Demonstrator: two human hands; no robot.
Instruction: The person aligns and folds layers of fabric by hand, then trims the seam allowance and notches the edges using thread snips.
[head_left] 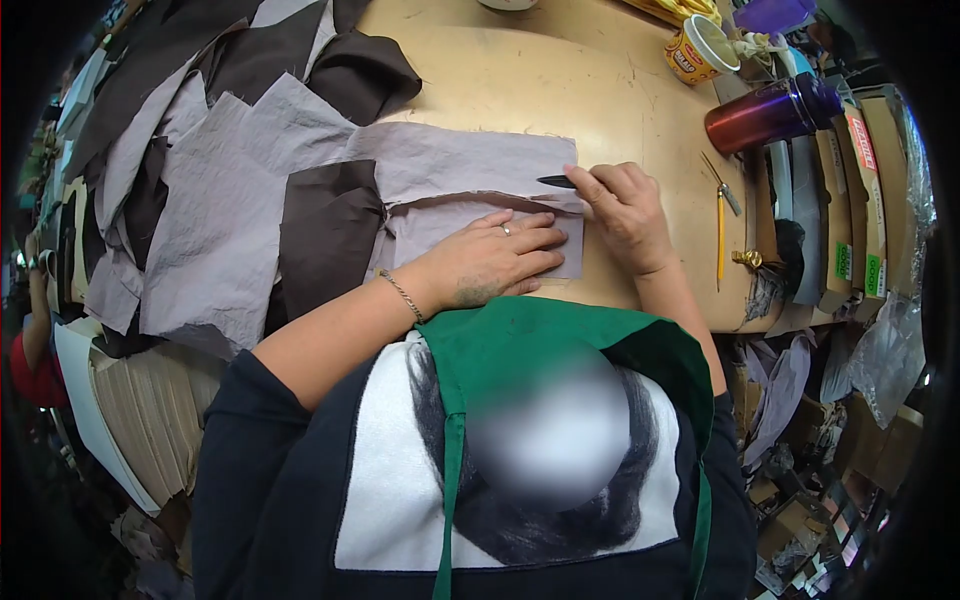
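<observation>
My left hand (495,255) lies flat with fingers stretched out on the lower part of a greyish-mauve fabric piece (470,160). A folded edge or seam runs across this fabric just above my fingers. In my right hand (628,215), closed at the fabric's right end, is a dark pointed tool (555,182). Its tip points left over the cloth; the rest is hidden in my fingers, so its kind cannot be told. To the left, a dark brown fabric piece (325,225) adjoins the mauve cloth.
A heap of mauve and brown cloth (225,190) covers the table's left side. At right are a purple-red bottle (765,115), a yellow paper cup (700,52), a yellow pencil (720,235) and upright cardboard boxes (835,215). A thick paper stack (145,415) stands lower left.
</observation>
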